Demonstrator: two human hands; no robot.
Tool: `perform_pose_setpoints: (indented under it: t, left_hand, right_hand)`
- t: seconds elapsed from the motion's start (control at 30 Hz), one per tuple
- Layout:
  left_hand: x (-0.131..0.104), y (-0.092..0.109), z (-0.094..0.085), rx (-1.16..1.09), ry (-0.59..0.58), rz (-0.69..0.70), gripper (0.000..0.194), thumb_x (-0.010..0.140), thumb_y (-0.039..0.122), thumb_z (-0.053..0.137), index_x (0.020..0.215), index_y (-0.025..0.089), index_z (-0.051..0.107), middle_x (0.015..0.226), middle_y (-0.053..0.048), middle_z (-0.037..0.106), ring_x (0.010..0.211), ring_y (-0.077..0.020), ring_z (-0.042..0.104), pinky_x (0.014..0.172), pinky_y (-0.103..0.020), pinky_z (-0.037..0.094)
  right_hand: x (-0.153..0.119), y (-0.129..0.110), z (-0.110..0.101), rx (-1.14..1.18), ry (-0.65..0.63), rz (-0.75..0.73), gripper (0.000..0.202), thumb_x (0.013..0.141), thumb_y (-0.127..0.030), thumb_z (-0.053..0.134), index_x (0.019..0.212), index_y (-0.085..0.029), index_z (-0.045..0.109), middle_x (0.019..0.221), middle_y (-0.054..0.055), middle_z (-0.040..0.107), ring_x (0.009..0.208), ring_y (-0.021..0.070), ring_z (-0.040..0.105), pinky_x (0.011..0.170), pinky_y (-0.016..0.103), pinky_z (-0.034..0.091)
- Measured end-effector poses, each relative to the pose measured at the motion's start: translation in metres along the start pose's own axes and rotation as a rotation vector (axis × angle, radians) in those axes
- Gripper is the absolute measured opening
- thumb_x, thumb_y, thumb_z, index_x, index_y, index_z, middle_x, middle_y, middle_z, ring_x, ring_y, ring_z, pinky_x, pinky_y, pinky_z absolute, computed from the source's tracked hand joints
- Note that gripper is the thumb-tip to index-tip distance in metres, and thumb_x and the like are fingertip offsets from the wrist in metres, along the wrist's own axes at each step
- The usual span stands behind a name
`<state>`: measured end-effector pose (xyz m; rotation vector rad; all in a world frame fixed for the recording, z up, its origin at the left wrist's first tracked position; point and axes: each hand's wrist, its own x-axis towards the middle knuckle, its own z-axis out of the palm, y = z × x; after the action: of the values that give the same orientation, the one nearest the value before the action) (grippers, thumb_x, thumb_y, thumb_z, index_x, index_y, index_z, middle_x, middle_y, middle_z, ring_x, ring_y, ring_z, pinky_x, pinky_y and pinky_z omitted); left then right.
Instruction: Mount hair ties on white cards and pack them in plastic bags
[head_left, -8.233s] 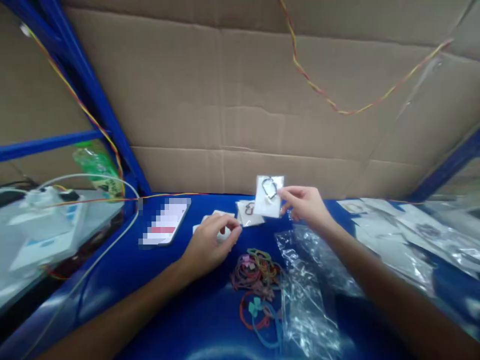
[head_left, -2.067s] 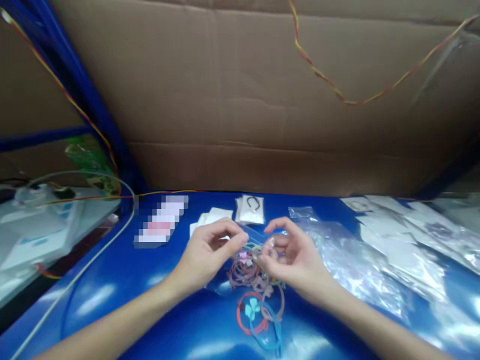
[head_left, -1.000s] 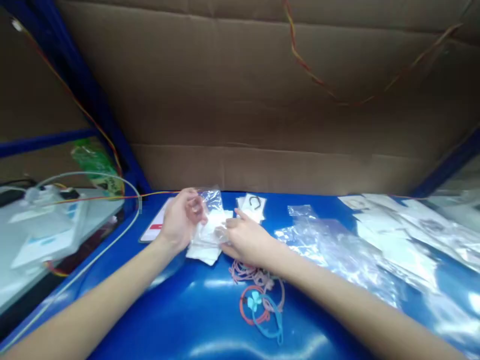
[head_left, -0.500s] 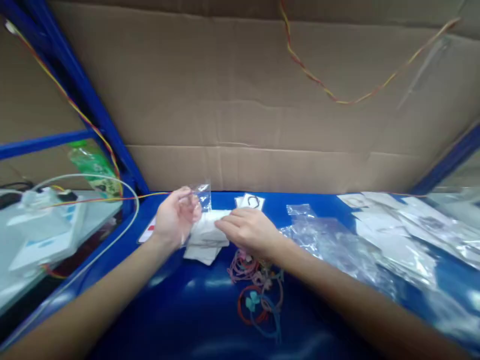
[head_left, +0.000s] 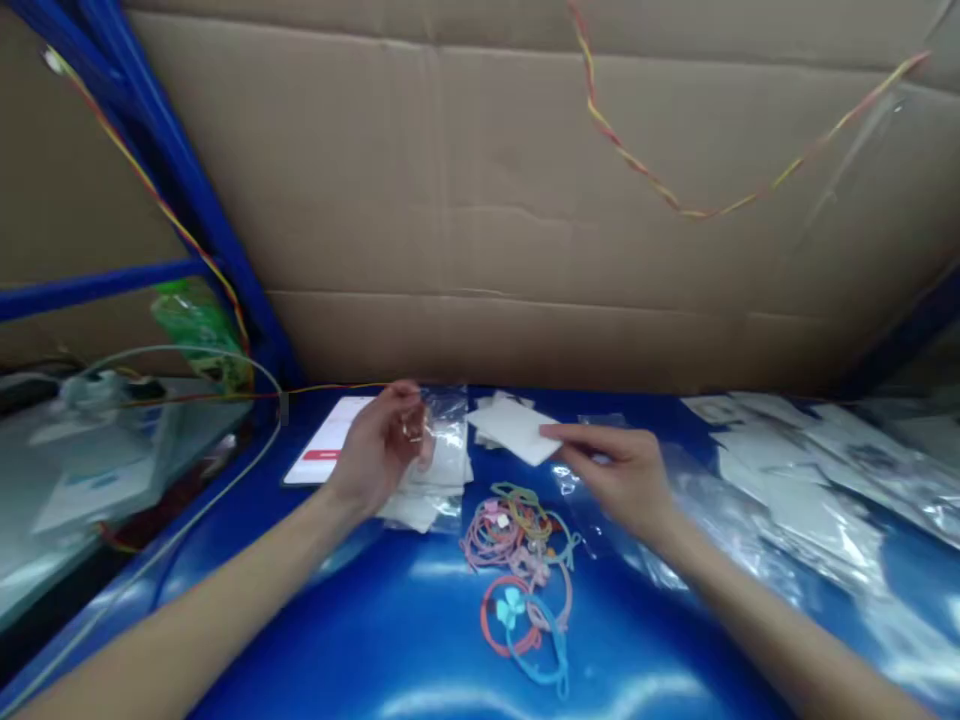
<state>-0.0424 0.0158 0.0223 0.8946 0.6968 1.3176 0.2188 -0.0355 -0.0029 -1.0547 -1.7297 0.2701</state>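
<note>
A clear plastic bag [head_left: 451, 412] hangs from the curled fingers of my left hand [head_left: 381, 448], its outline partly blurred. Under it lies a pile of white cards [head_left: 412, 508] on the blue table. My right hand [head_left: 621, 478] pinches a plain white card [head_left: 516, 430] by its right corner, over a small stack of cards [head_left: 489, 436]. Nearer to me is a heap of coloured hair ties [head_left: 504, 535], with a red one and a blue one with a flower in front.
A phone with a lit screen [head_left: 330, 440] lies left of my left hand. Loose clear bags [head_left: 720, 520] and packed white cards [head_left: 802, 490] spread over the right side. A cardboard wall [head_left: 525, 200] stands behind. A pale cable [head_left: 255, 465] crosses at left.
My right hand has moved right from the card pile, now carrying a white card. My left hand has shifted slightly right with the bag. More of the phone and hair ties shows.
</note>
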Motion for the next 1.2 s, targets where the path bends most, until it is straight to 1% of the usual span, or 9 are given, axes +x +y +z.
perform_pose_setpoints:
  t: [0.17,0.27,0.4,0.47,0.6,0.73,0.87,1.07,1.2]
  left_hand:
    - [-0.013,-0.013,0.009,0.109,-0.194,-0.06,0.018,0.08,0.022,0.068,0.086,0.022,0.051,0.064,0.003,0.064,0.041,-0.0175,0.061,0.034,-0.026,0.048]
    - [-0.018,-0.018,0.011,0.15,-0.274,-0.095,0.018,0.083,0.024,0.066,0.085,0.022,0.049,0.072,0.0,0.069,0.045,-0.0186,0.064,0.035,-0.026,0.05]
    - [-0.023,-0.024,0.014,0.185,-0.331,-0.158,0.02,0.086,0.027,0.065,0.089,0.023,0.046,0.083,-0.006,0.076,0.046,-0.0203,0.067,0.036,-0.026,0.05]
    - [-0.025,-0.028,0.013,0.199,-0.338,-0.176,0.024,0.085,0.029,0.067,0.091,0.024,0.045,0.084,-0.006,0.077,0.046,-0.0209,0.068,0.036,-0.026,0.049]
    - [-0.027,-0.033,0.013,0.271,-0.308,-0.19,0.022,0.087,0.032,0.069,0.093,0.024,0.05,0.084,-0.006,0.077,0.048,-0.0197,0.067,0.038,-0.027,0.052]
    - [-0.028,-0.036,0.013,0.345,-0.286,-0.188,0.022,0.084,0.033,0.072,0.099,0.021,0.06,0.075,-0.005,0.076,0.046,-0.0167,0.065,0.039,-0.024,0.052]
    - [-0.029,-0.037,0.013,0.365,-0.306,-0.19,0.032,0.08,0.034,0.078,0.104,0.02,0.062,0.075,-0.006,0.077,0.046,-0.0171,0.066,0.038,-0.022,0.05]
    - [-0.03,-0.038,0.015,0.391,-0.35,-0.208,0.029,0.075,0.032,0.085,0.081,0.019,0.06,0.067,-0.004,0.074,0.044,-0.0165,0.064,0.038,-0.023,0.05]
    - [-0.031,-0.037,0.016,0.356,-0.343,-0.208,0.025,0.074,0.029,0.086,0.08,0.018,0.064,0.065,-0.001,0.072,0.046,-0.0142,0.063,0.045,-0.023,0.052]
  right_hand:
    - [0.0,0.002,-0.001,0.225,0.085,0.26,0.02,0.085,-0.021,0.068,0.099,-0.024,0.082,0.092,0.005,0.081,0.075,0.0211,0.075,0.067,0.034,0.061]
    - [0.003,-0.001,-0.001,0.31,0.107,0.301,0.022,0.086,-0.023,0.063,0.098,-0.021,0.081,0.09,0.005,0.08,0.066,0.0177,0.073,0.061,0.032,0.062]
    - [0.005,-0.002,0.001,0.383,0.122,0.367,0.021,0.081,-0.032,0.074,0.096,-0.017,0.078,0.078,0.006,0.078,0.058,0.0169,0.069,0.055,0.031,0.061]
    - [0.005,-0.001,0.003,0.416,0.115,0.419,0.028,0.077,-0.034,0.08,0.098,-0.015,0.076,0.073,0.005,0.075,0.056,0.0169,0.068,0.053,0.031,0.061]
    - [0.005,0.002,0.006,0.54,0.112,0.517,0.05,0.073,-0.034,0.084,0.117,-0.018,0.066,0.093,0.006,0.076,0.056,0.015,0.067,0.048,0.029,0.061]
    - [0.005,0.004,0.007,0.628,0.125,0.574,0.071,0.072,-0.03,0.084,0.134,-0.02,0.052,0.089,0.003,0.075,0.048,0.0113,0.061,0.042,0.024,0.055]
    - [0.004,0.009,0.007,0.629,0.124,0.61,0.059,0.074,-0.031,0.083,0.126,-0.015,0.061,0.088,0.005,0.076,0.05,0.0099,0.058,0.04,0.021,0.047]
    - [0.003,0.013,0.006,0.603,0.126,0.614,0.043,0.078,-0.033,0.08,0.116,-0.015,0.07,0.092,0.008,0.077,0.049,0.0076,0.052,0.04,0.019,0.038]
    - [0.005,0.01,0.007,0.601,0.138,0.599,0.043,0.079,-0.036,0.079,0.115,-0.014,0.069,0.091,0.007,0.076,0.05,0.0077,0.051,0.04,0.02,0.038]
